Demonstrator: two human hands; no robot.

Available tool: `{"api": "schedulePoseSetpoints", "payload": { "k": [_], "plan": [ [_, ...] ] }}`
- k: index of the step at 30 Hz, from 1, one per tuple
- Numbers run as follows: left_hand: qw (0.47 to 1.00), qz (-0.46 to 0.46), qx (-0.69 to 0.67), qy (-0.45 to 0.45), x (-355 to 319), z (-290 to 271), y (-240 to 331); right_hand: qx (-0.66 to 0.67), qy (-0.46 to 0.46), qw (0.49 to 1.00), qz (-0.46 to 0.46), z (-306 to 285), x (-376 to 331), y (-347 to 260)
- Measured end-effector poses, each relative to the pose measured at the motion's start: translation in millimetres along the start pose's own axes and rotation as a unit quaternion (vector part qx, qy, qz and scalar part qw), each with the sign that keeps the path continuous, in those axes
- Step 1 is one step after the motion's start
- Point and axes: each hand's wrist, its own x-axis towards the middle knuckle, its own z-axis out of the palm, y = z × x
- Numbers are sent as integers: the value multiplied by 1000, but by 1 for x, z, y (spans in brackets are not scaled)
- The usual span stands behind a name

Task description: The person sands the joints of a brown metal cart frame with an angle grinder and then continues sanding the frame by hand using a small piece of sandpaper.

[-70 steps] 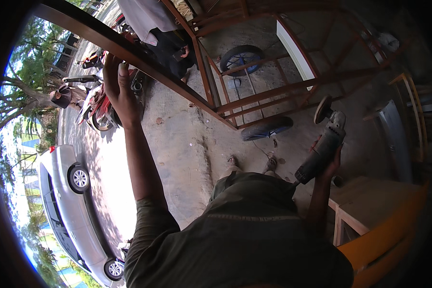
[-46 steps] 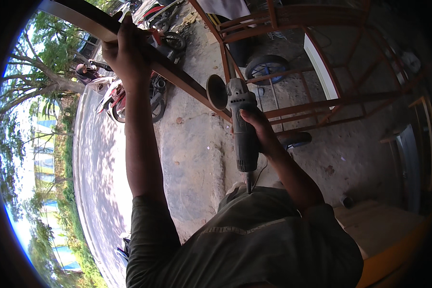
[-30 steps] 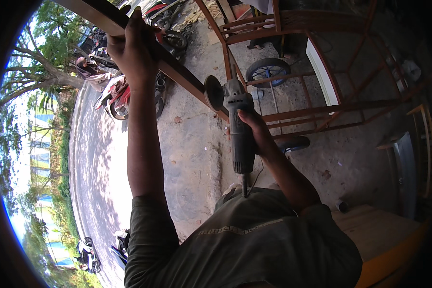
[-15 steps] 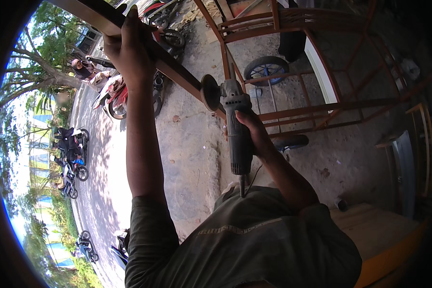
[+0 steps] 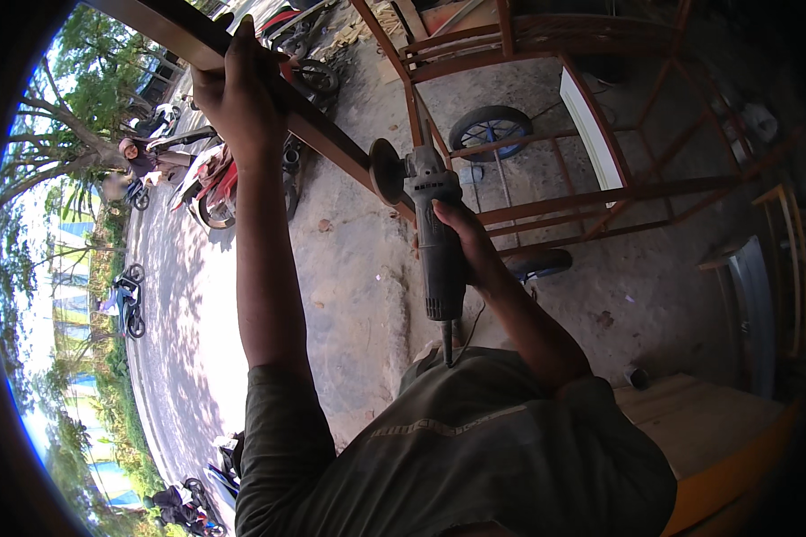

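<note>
My right hand point(image 5: 463, 234) is closed around the body of a dark angle grinder point(image 5: 441, 255), whose cord leaves its lower end near my shirt. The round disc point(image 5: 388, 172) at the grinder's head lies against or very close to a brown metal bar point(image 5: 331, 136); actual contact I cannot tell. That bar slants from the upper left down to the grinder. Higher up, my left hand point(image 5: 246, 103) grips the same bar, thumb and fingers wrapped over it. Part of the bar past the disc is hidden by the grinder.
A rust-brown metal frame point(image 5: 546, 208) stands at the right, with a blue-rimmed wheel point(image 5: 491, 132) by it. A wooden-topped box point(image 5: 690, 421) is at lower right. Red motorcycles point(image 5: 213, 183) are parked left of the bar. Beyond lies a road point(image 5: 179, 331) with riders and a person point(image 5: 139, 157).
The view has shifted slightly. The grinder and both hands keep nearly the same place on the bar. Motorcycles on the road have moved along it.
</note>
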Motion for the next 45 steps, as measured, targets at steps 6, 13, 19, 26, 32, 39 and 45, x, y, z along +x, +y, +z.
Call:
{"api": "schedulePoseSetpoints", "payload": {
  "k": [6,13,19,26,32,39,45],
  "plan": [
    [1000,-4,-7,-16,4,-8,-1,-18,-8,1000,25,-2,0,0],
    [999,-8,28,-19,0,-7,0,-53,18,998,14,-10,1,-2],
    [983,7,180,-43,-62,-31,-39,15,29,998,-45,-39,-32,10],
    [899,-22,431,-69,-215,-66,-110,28,97,988,-115,-73,-89,-15],
    [892,15,445,-73,-200,-61,-95,5,157,970,-186,-100,-128,-30],
    [917,9,395,-55,-112,-46,-43,12,170,969,-180,-97,-145,-40],
    [996,-67,5,-54,-34,-26,2,-78,69,993,-58,-76,-98,-30]
  ]
}}
